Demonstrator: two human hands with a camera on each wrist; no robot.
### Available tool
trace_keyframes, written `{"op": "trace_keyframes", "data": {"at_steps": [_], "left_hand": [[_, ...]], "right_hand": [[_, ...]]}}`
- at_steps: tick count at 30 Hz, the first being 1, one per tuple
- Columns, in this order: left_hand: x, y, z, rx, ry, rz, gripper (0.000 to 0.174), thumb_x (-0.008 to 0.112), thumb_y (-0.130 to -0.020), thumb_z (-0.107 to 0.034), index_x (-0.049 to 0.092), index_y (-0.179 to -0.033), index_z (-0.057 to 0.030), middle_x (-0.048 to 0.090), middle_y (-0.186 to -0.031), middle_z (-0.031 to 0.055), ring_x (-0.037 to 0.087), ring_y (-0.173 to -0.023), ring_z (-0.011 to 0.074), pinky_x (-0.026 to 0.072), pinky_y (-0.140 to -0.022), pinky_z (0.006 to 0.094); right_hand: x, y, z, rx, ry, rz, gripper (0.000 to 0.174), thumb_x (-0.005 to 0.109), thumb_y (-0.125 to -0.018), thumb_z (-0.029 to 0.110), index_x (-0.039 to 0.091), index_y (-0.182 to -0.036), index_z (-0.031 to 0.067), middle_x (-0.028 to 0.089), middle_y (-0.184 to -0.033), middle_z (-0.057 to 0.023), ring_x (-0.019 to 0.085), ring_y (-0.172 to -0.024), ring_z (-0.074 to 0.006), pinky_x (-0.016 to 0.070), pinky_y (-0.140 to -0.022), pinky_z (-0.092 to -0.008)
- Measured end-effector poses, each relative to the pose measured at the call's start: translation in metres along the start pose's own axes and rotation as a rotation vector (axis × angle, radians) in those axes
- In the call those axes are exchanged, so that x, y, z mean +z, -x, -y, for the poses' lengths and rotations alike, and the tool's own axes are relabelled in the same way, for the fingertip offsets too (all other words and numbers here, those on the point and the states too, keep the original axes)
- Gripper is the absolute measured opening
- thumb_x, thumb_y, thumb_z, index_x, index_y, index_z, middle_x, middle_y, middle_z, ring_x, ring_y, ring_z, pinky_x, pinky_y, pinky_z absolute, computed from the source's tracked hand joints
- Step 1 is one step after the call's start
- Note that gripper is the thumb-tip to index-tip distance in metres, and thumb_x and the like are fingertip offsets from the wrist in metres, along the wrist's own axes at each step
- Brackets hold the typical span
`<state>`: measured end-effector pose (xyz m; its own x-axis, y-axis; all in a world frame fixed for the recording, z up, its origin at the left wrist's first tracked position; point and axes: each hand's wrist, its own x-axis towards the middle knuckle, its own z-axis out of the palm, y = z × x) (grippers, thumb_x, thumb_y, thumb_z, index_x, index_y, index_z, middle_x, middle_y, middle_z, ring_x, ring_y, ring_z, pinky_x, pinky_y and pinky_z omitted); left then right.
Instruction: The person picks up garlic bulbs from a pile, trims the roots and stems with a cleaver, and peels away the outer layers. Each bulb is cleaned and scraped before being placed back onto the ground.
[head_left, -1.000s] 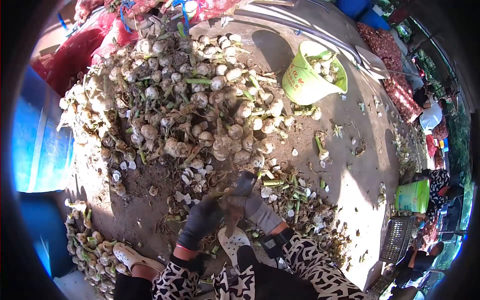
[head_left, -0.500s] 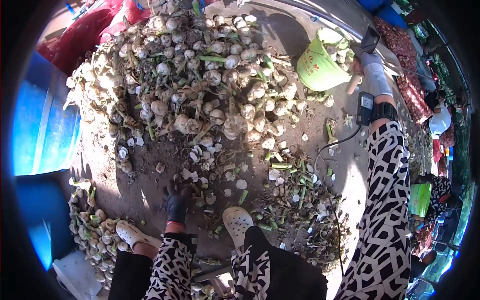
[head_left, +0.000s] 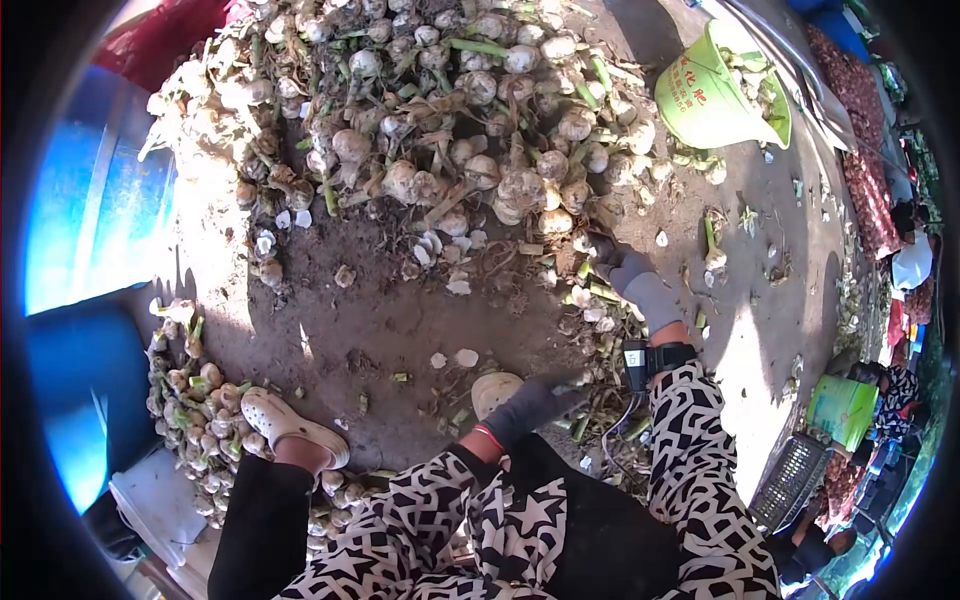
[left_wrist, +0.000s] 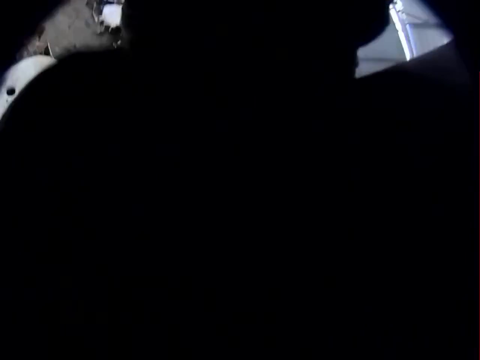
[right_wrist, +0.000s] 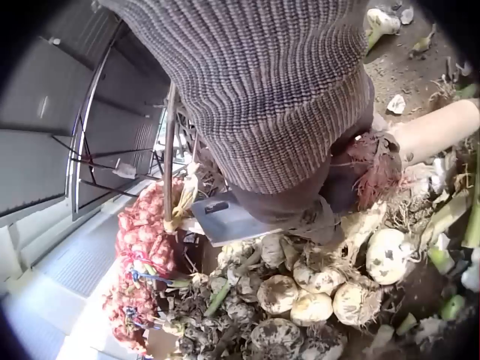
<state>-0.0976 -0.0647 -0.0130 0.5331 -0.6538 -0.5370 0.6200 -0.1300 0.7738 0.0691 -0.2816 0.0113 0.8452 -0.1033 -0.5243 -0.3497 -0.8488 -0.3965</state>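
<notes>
In the head view my gloved right hand [head_left: 635, 285] is at the near right edge of a large pile of garlic bulbs [head_left: 480, 170]. It grips a knife with a flat grey blade [right_wrist: 236, 219] and a pale wooden handle [right_wrist: 442, 133]; reddish frayed material shows beside the handle. Its fingers lie close over several garlic bulbs [right_wrist: 311, 307] in the right wrist view. My gloved left hand [head_left: 537, 405] reaches rightward across one clog [head_left: 492, 390], fingers extended, with nothing visible in them. The left wrist view is almost wholly dark.
A yellow-green bucket [head_left: 700, 100] of trimmed garlic stands beyond the pile at right. Cut stems and peelings [head_left: 600, 375] litter the floor. Blue containers [head_left: 100, 190] stand at left, near a smaller garlic heap [head_left: 205, 420]. A black crate [head_left: 790, 480] and other people are at far right.
My right hand, with the knife, has come back from beside the bucket to the pile's near edge. My left hand has moved right, over the clog. The head view has shifted downward.
</notes>
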Motion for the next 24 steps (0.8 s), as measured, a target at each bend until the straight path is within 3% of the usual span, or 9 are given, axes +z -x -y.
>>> {"op": "trace_keyframes", "data": {"at_steps": [2, 6, 8, 10, 12, 14, 16, 17, 24], "left_hand": [[-0.043, 0.014, -0.017, -0.011, -0.028, -0.263, 0.039, 0.061, -0.089, -0.009, 0.055, -0.127, -0.0032, 0.053, -0.134, 0.0128, 0.051, -0.123, 0.028, 0.0448, -0.099, 0.0378], [-0.105, 0.024, 0.005, 0.455, -0.57, -0.423, 0.047, 0.061, -0.086, -0.004, 0.049, -0.131, -0.0028, 0.056, -0.128, 0.0141, 0.058, -0.114, 0.0294, 0.05, -0.093, 0.0373], [-0.101, 0.034, -0.04, 0.589, -0.8, -0.491, 0.049, 0.061, -0.086, -0.005, 0.047, -0.133, -0.0028, 0.056, -0.127, 0.014, 0.059, -0.113, 0.0307, 0.0503, -0.093, 0.0381], [-0.08, 0.035, -0.074, 0.346, 0.07, -0.449, 0.05, 0.056, -0.088, -0.006, 0.042, -0.136, -0.0014, 0.057, -0.124, 0.0165, 0.056, -0.117, 0.0325, 0.0481, -0.096, 0.0394], [-0.093, 0.043, -0.068, 0.465, -0.148, -0.385, 0.05, 0.057, -0.092, -0.015, 0.04, -0.137, 0.0007, 0.059, -0.12, 0.0168, 0.06, -0.11, 0.0275, 0.0492, -0.094, 0.0367], [-0.09, 0.064, -0.089, 0.469, 0.457, -0.326, 0.061, 0.065, -0.089, -0.025, 0.038, -0.136, 0.002, 0.061, -0.116, 0.0146, 0.062, -0.105, 0.0212, 0.0502, -0.091, 0.0334], [-0.1, 0.077, -0.1, 0.484, 0.369, -0.294, 0.076, 0.075, -0.08, -0.037, 0.039, -0.136, 0.0, 0.059, -0.117, 0.0109, 0.061, -0.105, 0.0189, 0.0507, -0.089, 0.0324], [-0.101, 0.083, -0.103, 0.443, 0.306, -0.309, 0.086, 0.08, -0.073, -0.041, 0.039, -0.136, -0.0007, 0.056, -0.12, 0.0088, 0.058, -0.106, 0.017, 0.0482, -0.092, 0.0315], [-0.076, 0.104, -0.139, 0.416, -0.097, -0.479, 0.101, 0.086, -0.06, -0.052, 0.04, -0.134, -0.0003, 0.051, -0.122, 0.0089, 0.054, -0.11, 0.017, 0.0468, -0.095, 0.0326]], "right_hand": [[0.058, -0.023, -0.022, -0.033, 0.321, -0.116, 0.033, 0.073, -0.078, 0.039, 0.067, -0.093, 0.0095, 0.067, -0.086, -0.017, 0.065, -0.08, -0.0308, 0.0516, -0.076, -0.0388], [0.066, 0.008, 0.007, -0.096, 0.188, -0.205, 0.029, 0.072, -0.081, 0.029, 0.069, -0.1, 0.008, 0.069, -0.089, -0.0148, 0.065, -0.078, -0.0253, 0.0527, -0.075, -0.0346], [0.08, 0.034, 0.017, 0.002, -0.878, 0.193, 0.027, 0.071, -0.084, 0.019, 0.069, -0.107, 0.0054, 0.07, -0.092, -0.0114, 0.065, -0.079, -0.0188, 0.0525, -0.071, -0.0303], [0.082, 0.07, 0.029, -0.121, -0.769, 0.47, 0.019, 0.069, -0.084, 0.008, 0.066, -0.1, -0.0023, 0.067, -0.107, -0.0088, 0.063, -0.091, -0.0097, 0.0508, -0.073, -0.0252], [0.056, 0.109, 0.059, -0.191, -0.724, 0.472, 0.023, 0.069, -0.085, 0.012, 0.066, -0.105, 0.0015, 0.069, -0.102, -0.0085, 0.065, -0.086, -0.0126, 0.0517, -0.072, -0.027], [0.044, 0.123, 0.068, -0.26, -0.679, 0.469, 0.027, 0.069, -0.085, 0.016, 0.067, -0.11, 0.0052, 0.071, -0.096, -0.0081, 0.066, -0.081, -0.0156, 0.0526, -0.071, -0.0288], [0.038, 0.128, 0.066, -0.708, -0.377, -0.026, 0.024, 0.068, -0.086, 0.014, 0.067, -0.109, 0.009, 0.069, -0.103, -0.0093, 0.069, -0.083, -0.0209, 0.0533, -0.071, -0.0302], [0.009, 0.144, 0.089, -0.6, -0.189, 0.005, 0.025, 0.066, -0.078, 0.019, 0.065, -0.103, 0.0126, 0.065, -0.106, -0.0086, 0.065, -0.086, -0.0327, 0.0536, -0.072, -0.0396], [0.0, 0.157, 0.123, -0.832, 0.155, -0.236, 0.037, 0.07, -0.072, 0.024, 0.061, -0.106, 0.0118, 0.065, -0.102, -0.0078, 0.065, -0.082, -0.0298, 0.053, -0.068, -0.0392]]}}
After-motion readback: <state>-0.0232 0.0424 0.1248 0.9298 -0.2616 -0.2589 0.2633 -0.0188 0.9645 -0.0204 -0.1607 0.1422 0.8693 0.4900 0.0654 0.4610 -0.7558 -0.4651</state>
